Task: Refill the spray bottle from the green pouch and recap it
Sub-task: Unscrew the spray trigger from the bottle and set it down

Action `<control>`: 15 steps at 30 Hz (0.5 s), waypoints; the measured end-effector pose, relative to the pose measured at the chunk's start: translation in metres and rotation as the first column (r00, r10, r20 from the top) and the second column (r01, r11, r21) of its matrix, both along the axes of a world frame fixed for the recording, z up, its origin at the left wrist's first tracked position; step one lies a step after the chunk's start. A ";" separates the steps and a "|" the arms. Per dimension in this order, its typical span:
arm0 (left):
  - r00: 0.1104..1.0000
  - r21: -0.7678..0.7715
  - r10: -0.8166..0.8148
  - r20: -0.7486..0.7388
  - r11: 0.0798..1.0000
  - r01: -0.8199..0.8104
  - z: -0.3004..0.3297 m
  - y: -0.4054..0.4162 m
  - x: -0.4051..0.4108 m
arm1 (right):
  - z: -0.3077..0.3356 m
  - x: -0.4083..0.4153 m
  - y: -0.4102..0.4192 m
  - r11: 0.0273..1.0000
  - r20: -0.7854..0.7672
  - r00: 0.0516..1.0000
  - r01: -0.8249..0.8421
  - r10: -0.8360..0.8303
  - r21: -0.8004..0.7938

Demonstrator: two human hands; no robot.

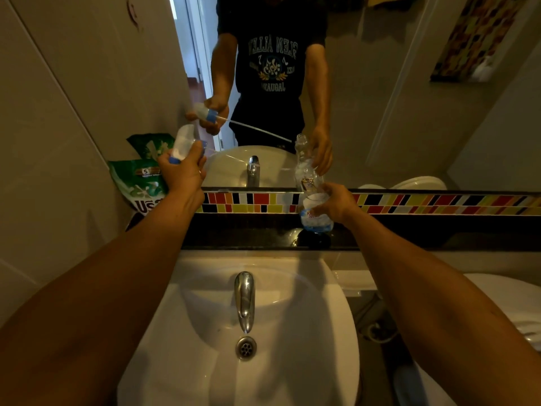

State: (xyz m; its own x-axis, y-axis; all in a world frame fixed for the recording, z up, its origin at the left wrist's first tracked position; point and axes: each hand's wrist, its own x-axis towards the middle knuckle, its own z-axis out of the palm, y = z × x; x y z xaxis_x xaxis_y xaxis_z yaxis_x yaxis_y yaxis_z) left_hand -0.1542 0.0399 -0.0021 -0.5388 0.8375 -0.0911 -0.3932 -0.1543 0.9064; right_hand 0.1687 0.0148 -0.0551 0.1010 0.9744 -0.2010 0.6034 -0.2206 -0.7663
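My left hand (pixel 183 171) grips the white and blue spray head (pixel 183 145), lifted off the bottle, its thin dip tube (pixel 225 155) trailing to the right. The clear spray bottle (pixel 313 200) stands uncapped on the dark ledge (pixel 248 235) behind the sink, and my right hand (pixel 333 202) holds it around the middle. The green pouch (pixel 137 177) leans in the left corner against the wall, just behind my left hand. The mirror repeats both hands, the head and the bottle.
A white basin (pixel 292 317) with a chrome tap (pixel 244 297) and drain lies below the ledge. A strip of coloured tiles (pixel 439 202) runs under the mirror. A white toilet (pixel 503 300) sits at the right. The left wall is close.
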 end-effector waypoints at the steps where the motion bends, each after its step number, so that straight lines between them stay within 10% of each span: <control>1: 1.000 -0.019 0.016 -0.005 1.000 -0.016 -0.006 0.000 0.001 | -0.001 0.000 0.000 1.000 -0.016 1.000 0.002 -0.002 0.003; 15: 0.999 -0.187 0.024 -0.037 0.982 -0.031 -0.096 -0.008 0.017 | -0.018 0.007 0.009 0.998 -0.152 0.988 -0.007 0.018 0.069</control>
State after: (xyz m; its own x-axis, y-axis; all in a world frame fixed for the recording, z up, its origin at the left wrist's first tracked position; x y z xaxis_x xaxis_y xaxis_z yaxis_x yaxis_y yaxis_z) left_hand -0.1377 0.0316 -0.0982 -0.5670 0.7921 -0.2260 -0.3590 0.0093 0.9333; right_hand 0.1754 0.0236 -0.0733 0.0620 0.9873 -0.1464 0.4806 -0.1581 -0.8626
